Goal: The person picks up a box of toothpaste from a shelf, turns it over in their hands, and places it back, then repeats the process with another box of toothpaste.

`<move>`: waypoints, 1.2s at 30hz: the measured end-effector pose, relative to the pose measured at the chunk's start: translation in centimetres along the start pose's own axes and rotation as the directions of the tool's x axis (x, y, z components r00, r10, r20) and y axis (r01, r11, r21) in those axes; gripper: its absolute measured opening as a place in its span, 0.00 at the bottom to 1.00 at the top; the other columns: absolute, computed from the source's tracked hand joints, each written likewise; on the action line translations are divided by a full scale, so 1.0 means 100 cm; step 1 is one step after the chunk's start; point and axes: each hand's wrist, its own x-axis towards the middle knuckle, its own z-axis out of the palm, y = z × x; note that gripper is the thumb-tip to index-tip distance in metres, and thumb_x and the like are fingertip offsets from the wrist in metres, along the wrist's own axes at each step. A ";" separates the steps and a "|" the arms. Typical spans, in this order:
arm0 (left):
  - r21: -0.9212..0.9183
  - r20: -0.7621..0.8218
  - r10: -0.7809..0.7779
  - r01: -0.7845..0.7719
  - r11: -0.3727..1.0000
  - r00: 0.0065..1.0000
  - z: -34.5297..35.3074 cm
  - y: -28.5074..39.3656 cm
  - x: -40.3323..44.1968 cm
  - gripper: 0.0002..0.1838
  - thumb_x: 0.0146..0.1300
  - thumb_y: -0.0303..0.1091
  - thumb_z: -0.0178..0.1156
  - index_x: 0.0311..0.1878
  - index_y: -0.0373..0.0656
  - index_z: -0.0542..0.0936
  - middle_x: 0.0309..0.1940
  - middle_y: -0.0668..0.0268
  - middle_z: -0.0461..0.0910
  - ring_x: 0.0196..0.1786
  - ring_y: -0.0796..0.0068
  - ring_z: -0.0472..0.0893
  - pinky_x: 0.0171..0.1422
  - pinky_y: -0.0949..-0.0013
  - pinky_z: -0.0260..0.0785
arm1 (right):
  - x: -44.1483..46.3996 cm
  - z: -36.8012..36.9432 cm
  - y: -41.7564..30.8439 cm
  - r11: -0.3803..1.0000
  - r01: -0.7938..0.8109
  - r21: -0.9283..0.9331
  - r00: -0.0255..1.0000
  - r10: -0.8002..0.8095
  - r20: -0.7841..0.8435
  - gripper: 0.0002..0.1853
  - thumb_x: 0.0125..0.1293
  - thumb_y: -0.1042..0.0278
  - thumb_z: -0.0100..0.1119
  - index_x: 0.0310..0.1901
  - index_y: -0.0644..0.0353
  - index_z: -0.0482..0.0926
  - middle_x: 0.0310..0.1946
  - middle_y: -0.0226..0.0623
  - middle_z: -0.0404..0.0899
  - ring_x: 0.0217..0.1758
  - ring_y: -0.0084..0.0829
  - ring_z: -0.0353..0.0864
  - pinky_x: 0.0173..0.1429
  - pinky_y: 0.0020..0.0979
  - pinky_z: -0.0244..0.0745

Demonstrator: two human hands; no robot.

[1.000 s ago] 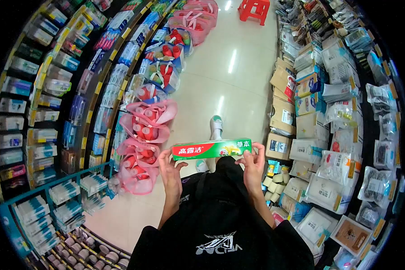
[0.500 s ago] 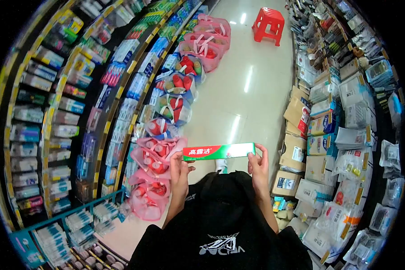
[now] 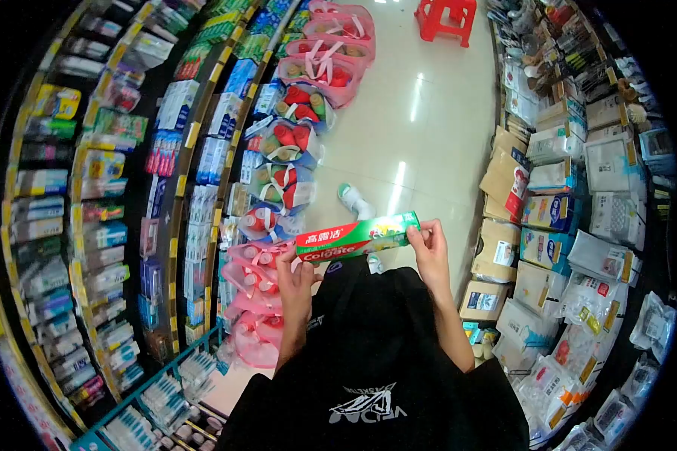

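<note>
A red and green Colgate toothpaste box (image 3: 357, 237) is held level in front of my chest, above the aisle floor. My left hand (image 3: 296, 278) grips its left end, with the fingers partly hidden behind the box. At the other end, my right hand (image 3: 429, 252) pinches the box between thumb and fingers. Two printed faces of the box show, one with white Chinese letters and one with the Colgate name.
Shelves of toothpaste boxes and toothbrushes (image 3: 164, 154) line the left side. Pink gift bags (image 3: 331, 56) with bottles stand on the floor along them. Packaged goods (image 3: 549, 210) fill the right shelves. A red plastic stool (image 3: 445, 21) stands farther up the aisle.
The box has tilted, its right end rising, and turned so its Colgate-lettered face shows. My view has shifted along the aisle, and a foot in a white shoe now shows beyond the box.
</note>
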 end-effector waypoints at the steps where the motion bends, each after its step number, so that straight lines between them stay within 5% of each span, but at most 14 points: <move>1: 0.011 0.018 -0.005 0.005 1.000 1.000 0.006 0.001 0.015 0.20 0.66 0.33 0.55 0.57 0.38 0.61 0.52 0.61 0.69 0.47 0.74 0.73 0.39 0.73 0.72 | 0.015 0.001 0.000 1.000 0.014 0.000 1.000 -0.013 -0.014 0.12 0.65 0.65 0.59 0.40 0.62 0.68 0.26 0.26 0.75 0.29 0.13 0.68 0.33 0.20 0.64; 5: 0.040 0.102 -0.061 0.057 0.998 0.993 0.035 0.022 0.081 0.21 0.65 0.32 0.56 0.57 0.38 0.61 0.52 0.61 0.68 0.46 0.74 0.73 0.39 0.74 0.72 | 0.075 0.003 -0.039 0.985 -0.168 0.033 0.985 0.169 -0.035 0.14 0.66 0.59 0.57 0.42 0.62 0.69 0.23 0.27 0.74 0.25 0.14 0.67 0.29 0.19 0.60; 9: 0.042 0.182 -0.060 0.053 0.998 0.982 0.068 0.053 0.149 0.22 0.65 0.30 0.57 0.59 0.38 0.61 0.54 0.61 0.68 0.48 0.75 0.73 0.40 0.74 0.71 | 0.144 -0.003 -0.048 0.913 -0.402 0.069 0.915 0.399 0.052 0.15 0.69 0.51 0.48 0.35 0.56 0.71 0.18 0.24 0.68 0.16 0.12 0.55 0.18 0.17 0.48; 19: 0.049 0.222 0.062 -0.074 0.996 0.973 0.097 0.074 0.272 0.23 0.67 0.33 0.54 0.63 0.44 0.62 0.54 0.65 0.70 0.44 0.78 0.73 0.42 0.75 0.71 | 0.274 0.031 -0.079 0.906 -0.376 -0.193 0.915 0.396 0.078 0.23 0.70 0.42 0.41 0.32 0.55 0.72 0.13 0.24 0.66 0.13 0.14 0.58 0.17 0.19 0.49; 25: 0.032 0.030 0.022 -0.023 0.999 0.999 0.085 0.078 0.314 0.25 0.64 0.30 0.57 0.61 0.37 0.62 0.56 0.62 0.68 0.48 0.74 0.73 0.44 0.73 0.71 | 0.337 0.073 -0.086 0.930 -0.323 -0.174 0.920 0.352 0.173 0.17 0.67 0.47 0.50 0.35 0.54 0.72 0.19 0.22 0.69 0.20 0.12 0.64 0.23 0.16 0.57; 30: 0.145 -0.079 0.007 0.005 0.989 0.997 0.076 0.067 0.352 0.41 0.58 0.29 0.64 0.68 0.39 0.48 0.56 0.57 0.65 0.51 0.70 0.73 0.48 0.71 0.70 | 0.412 0.129 -0.083 0.896 -0.316 -0.313 0.856 0.411 0.314 0.16 0.65 0.48 0.56 0.39 0.54 0.73 0.24 0.22 0.69 0.25 0.13 0.67 0.24 0.17 0.62; 33: 0.116 -0.202 0.030 -0.006 0.993 0.979 0.075 0.074 0.382 0.35 0.61 0.28 0.61 0.66 0.41 0.52 0.59 0.63 0.65 0.53 0.71 0.73 0.50 0.69 0.68 | 0.467 0.169 -0.072 0.888 -0.259 -0.381 0.802 0.417 0.428 0.18 0.64 0.47 0.56 0.41 0.55 0.74 0.26 0.23 0.69 0.27 0.14 0.67 0.25 0.18 0.63; 36: 0.058 -0.335 0.067 -0.051 0.997 0.940 0.071 0.066 0.438 0.40 0.59 0.31 0.64 0.67 0.39 0.49 0.58 0.58 0.64 0.53 0.69 0.73 0.51 0.69 0.70 | 0.529 0.218 -0.065 0.869 -0.229 -0.439 0.763 0.440 0.474 0.20 0.63 0.46 0.56 0.43 0.56 0.74 0.30 0.26 0.71 0.30 0.16 0.69 0.26 0.18 0.66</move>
